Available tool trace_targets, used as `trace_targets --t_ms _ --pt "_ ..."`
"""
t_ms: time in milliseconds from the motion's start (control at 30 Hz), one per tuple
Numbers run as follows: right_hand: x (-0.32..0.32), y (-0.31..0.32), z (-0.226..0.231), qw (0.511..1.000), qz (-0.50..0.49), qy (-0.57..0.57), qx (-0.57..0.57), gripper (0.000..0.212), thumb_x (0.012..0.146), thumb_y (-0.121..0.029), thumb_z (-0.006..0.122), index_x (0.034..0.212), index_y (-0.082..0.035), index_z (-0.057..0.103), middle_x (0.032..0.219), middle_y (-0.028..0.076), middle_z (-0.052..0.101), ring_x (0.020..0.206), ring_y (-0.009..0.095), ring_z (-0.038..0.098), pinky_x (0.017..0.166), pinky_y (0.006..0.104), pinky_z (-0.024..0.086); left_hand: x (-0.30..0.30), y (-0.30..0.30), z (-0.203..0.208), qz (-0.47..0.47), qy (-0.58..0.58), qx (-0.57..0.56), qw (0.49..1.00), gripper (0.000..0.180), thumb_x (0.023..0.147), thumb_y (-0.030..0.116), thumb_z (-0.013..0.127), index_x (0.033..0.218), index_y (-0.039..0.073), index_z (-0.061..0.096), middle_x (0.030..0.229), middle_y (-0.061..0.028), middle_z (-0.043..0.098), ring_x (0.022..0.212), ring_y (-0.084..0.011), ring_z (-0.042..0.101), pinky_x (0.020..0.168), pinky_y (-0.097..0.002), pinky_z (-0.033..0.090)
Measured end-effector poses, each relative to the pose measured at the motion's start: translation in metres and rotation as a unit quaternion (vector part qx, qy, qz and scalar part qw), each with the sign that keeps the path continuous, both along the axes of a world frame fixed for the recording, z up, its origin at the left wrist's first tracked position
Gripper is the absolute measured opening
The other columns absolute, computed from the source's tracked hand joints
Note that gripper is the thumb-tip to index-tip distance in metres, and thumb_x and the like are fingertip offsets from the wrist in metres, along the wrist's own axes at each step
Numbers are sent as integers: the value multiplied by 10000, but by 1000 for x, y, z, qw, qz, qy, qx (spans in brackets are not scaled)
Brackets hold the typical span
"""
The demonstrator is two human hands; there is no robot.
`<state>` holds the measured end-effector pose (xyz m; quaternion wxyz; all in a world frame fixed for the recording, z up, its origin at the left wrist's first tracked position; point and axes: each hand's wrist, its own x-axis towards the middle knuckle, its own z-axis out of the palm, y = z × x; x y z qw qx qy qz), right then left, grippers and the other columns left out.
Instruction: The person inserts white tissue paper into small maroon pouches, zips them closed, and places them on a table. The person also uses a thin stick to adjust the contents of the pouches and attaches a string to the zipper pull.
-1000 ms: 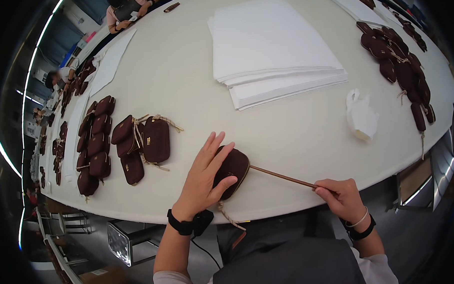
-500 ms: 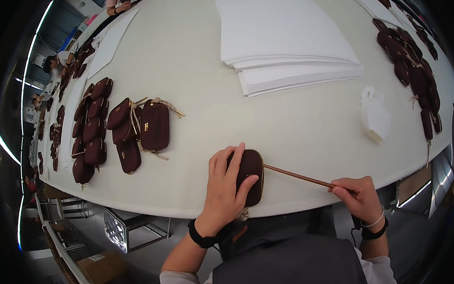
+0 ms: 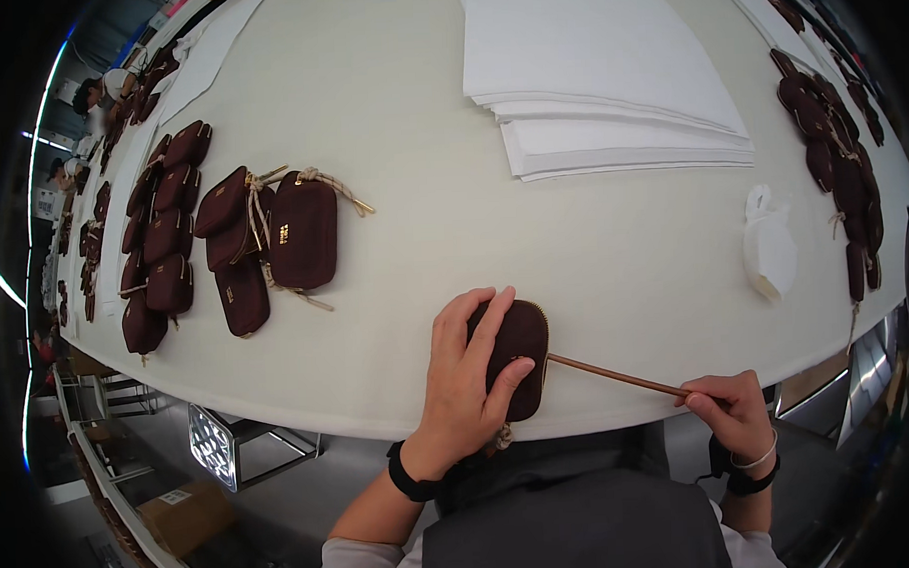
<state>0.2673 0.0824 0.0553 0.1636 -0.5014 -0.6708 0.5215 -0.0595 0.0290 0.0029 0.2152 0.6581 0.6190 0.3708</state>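
Note:
Under my left hand (image 3: 464, 369) lies a dark burgundy zip pouch (image 3: 518, 382) near the table's front edge. My fingers press over its top and left side, and the thumb rests on its face. A gold zip runs along the pouch's rounded right edge, and a knotted cord pull (image 3: 504, 436) pokes out at its near end. My right hand (image 3: 731, 410) pinches the far end of a thin brown stick (image 3: 618, 375). The stick's other end meets the pouch's right edge at the zip; whether the tip is inside cannot be seen.
Several similar pouches (image 3: 305, 234) with cord pulls lie to the left, beside a stacked row (image 3: 167, 234). Large white paper sheets (image 3: 607, 58) are piled ahead. A white wrapped bundle (image 3: 771, 248) and more pouches (image 3: 852, 185) lie right. People (image 3: 117, 85) sit along the far left.
The stick's tip has moved nearer to me along the pouch's right edge. My left hand keeps its hold on the pouch. The whole view has shifted slightly.

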Motion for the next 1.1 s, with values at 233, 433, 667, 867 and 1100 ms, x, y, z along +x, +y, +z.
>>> trace_targets --t_ms 233,433,667,867,1100 --pt "-48 -16 -23 999 -25 0 26 194 961 -160 670 916 13 747 570 27 547 517 70 422 491 236 337 2 -2 -1 -35 75 28 996 553 909 297 676 1395 55 569 1417 -167 483 1300 -430 407 1091 -522 365" --pt "-58 -25 -28 998 -21 -21 62 190 958 -156 664 918 11 745 553 19 510 502 59 396 473 232 307 3 -5 1 -33 86 24 995 533 885 309 698 1369 105 607 1426 -120 509 1317 -440 396 1138 -606 292" --pt "-26 -17 -30 996 -5 -14 93 279 945 -225 681 860 33 742 542 -3 528 469 41 388 453 219 278 -1 -19 -10 -2 146 103 984 537 904 312 680 1385 86 598 1492 -104 517 1413 -292 442 1183 -528 273" --pt "-52 -7 -22 993 23 -88 77 268 942 -214 665 867 36 723 651 37 659 521 72 472 501 231 348 1 -15 -2 -66 136 40 988 669 927 456 597 1431 24 524 1484 -170 508 1409 -307 446 1175 -424 320" --pt "-51 -9 -27 988 39 -103 111 214 945 -187 660 870 7 712 563 25 518 466 107 445 465 256 320 -5 -12 -7 -116 159 40 980 680 968 476 517 1437 -16 502 1491 -214 491 1419 -309 437 1187 -409 289"
